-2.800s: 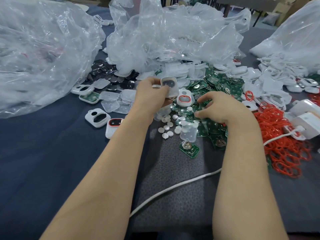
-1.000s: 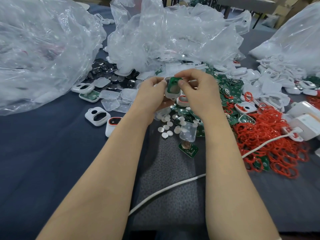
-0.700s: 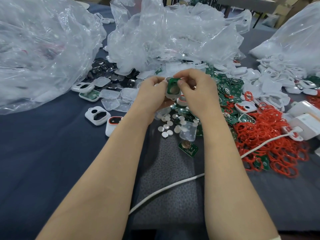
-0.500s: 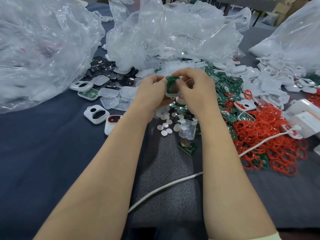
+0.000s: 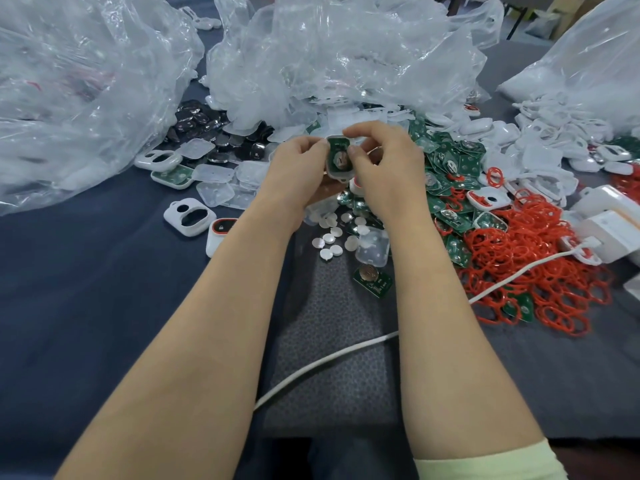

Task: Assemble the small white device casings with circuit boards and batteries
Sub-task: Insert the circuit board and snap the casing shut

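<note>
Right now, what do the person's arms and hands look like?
The left hand and right hand are bare: no gloves, rings or watch show. Both forearms are bare too. A pale yellow-green sleeve edge shows on the right arm at the picture's bottom; no left sleeve shows.

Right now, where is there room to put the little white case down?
The bare blue cloth beside the left forearm, below the two-holed white casing, is free. So is the grey mat between both forearms, around the white cable. Farther ahead and right it is crowded: circuit boards, red rings.
</note>
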`<state>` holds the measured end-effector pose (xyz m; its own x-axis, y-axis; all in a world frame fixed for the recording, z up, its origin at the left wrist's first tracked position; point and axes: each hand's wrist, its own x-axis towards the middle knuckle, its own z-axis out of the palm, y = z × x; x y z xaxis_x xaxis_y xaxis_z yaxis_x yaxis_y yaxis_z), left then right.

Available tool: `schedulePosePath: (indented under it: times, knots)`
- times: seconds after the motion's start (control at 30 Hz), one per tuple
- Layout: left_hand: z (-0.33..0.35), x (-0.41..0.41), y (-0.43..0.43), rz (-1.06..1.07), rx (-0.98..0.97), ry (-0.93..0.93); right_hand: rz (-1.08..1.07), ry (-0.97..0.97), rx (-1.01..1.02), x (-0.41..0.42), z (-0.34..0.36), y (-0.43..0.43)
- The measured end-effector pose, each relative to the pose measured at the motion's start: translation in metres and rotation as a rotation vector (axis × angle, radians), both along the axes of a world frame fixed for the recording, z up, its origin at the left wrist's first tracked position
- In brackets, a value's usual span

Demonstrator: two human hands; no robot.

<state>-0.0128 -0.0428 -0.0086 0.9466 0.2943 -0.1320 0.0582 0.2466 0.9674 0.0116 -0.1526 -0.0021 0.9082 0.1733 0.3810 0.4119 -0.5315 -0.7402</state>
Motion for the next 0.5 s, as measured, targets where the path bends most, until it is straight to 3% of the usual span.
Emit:
schedulePosePath:
  times: [0.27,0.5]
  knots:
    - [-0.0004,0.0002,0.0012,0.002,0.029,-0.015,-0.011,0.124,0.178,0.0024,0.0012,-0.0033]
    - [-0.0003,-0.0003,0.0013,0.013,0.054,-0.014,0.010,0.165,0.200,0.0045,0.0012,-0.0057]
